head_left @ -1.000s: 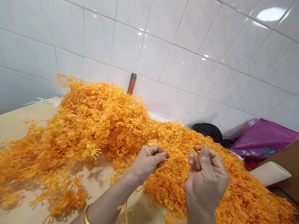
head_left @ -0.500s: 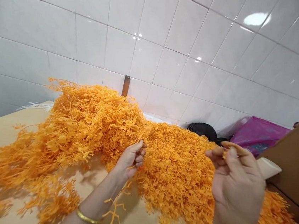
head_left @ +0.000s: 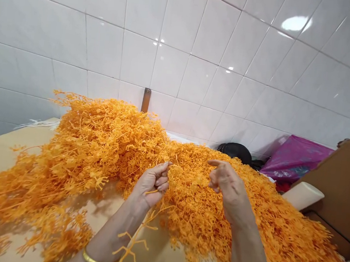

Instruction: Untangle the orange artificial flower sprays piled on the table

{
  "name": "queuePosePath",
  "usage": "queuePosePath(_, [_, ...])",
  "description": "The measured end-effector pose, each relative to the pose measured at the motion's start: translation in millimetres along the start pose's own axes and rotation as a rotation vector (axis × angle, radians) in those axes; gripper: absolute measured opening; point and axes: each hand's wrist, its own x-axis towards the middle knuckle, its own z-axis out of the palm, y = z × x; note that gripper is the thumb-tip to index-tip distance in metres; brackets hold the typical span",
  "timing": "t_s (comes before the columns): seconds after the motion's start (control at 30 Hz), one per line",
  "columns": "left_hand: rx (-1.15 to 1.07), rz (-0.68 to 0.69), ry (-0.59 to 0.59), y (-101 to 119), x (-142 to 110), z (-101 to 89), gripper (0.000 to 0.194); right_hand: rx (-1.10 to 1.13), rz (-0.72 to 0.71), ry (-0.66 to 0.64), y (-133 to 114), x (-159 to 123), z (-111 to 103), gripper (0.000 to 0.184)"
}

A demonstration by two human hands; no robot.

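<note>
My left hand (head_left: 153,183) is closed on a thin orange plastic flower stem (head_left: 132,243), whose bare side twigs hang down below the wrist. A short orange tip pokes out past the thumb and forefinger. To its right, my right hand (head_left: 227,182) hovers over a heap of small orange plastic flower pieces (head_left: 201,208), index finger stretched towards the left hand and the other fingers loosely curled. I see nothing held in it; its thumb is mostly hidden. Left of my hands rises a tall pile of orange branched flower stems (head_left: 108,136).
The beige tabletop (head_left: 36,137) meets a white tiled wall (head_left: 139,56). At the right stand a cardboard box (head_left: 344,182), a white cylinder (head_left: 304,196) and a magenta bag (head_left: 294,158). A black rounded item (head_left: 235,152) sits behind the heap.
My right hand has moved left, closer to my left hand, and the small orange piece in its fingers no longer shows. My left hand stays nearly in place with the stem.
</note>
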Motion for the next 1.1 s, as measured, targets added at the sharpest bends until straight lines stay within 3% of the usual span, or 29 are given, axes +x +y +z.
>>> queuePosePath(0.13, [-0.032,0.022,-0.031,4,-2,0.7,0.007,-0.191,-0.030,-0.171,-1,-2,10,0.032])
queuePosePath(0.27, [0.128,0.026,-0.079,3,-1,-1.3,0.014,-0.165,-0.106,-0.116,1,-1,13,0.023])
queuePosePath(0.4, [0.441,-0.031,-0.169,-5,-4,0.5,0.024,-0.201,-0.107,0.151,4,-1,11,0.027])
queuePosePath(0.53, [0.653,-0.109,-0.187,-11,-7,2.4,0.024,-0.184,-0.112,0.364,6,2,6,0.025])
queuePosePath(0.67, [0.641,-0.080,-0.124,-9,1,-9.4,0.026,0.259,-0.175,0.766,5,7,-20,0.019])
queuePosePath(0.73, [0.554,-0.069,-0.107,-8,8,-17.6,0.030,0.466,-0.155,0.867,6,10,-32,0.016])
queuePosePath(0.8, [0.470,-0.089,-0.112,-9,13,-23.2,0.034,0.530,-0.090,0.823,8,13,-34,0.009])
queuePosePath(0.97, [0.387,-0.098,-0.087,-12,16,-24.6,0.037,0.466,-0.016,0.525,13,17,-10,0.017])
queuePosePath(1.1, [0.353,-0.020,-0.062,-9,15,-22.2,0.033,0.318,-0.003,0.399,17,18,-3,0.034])
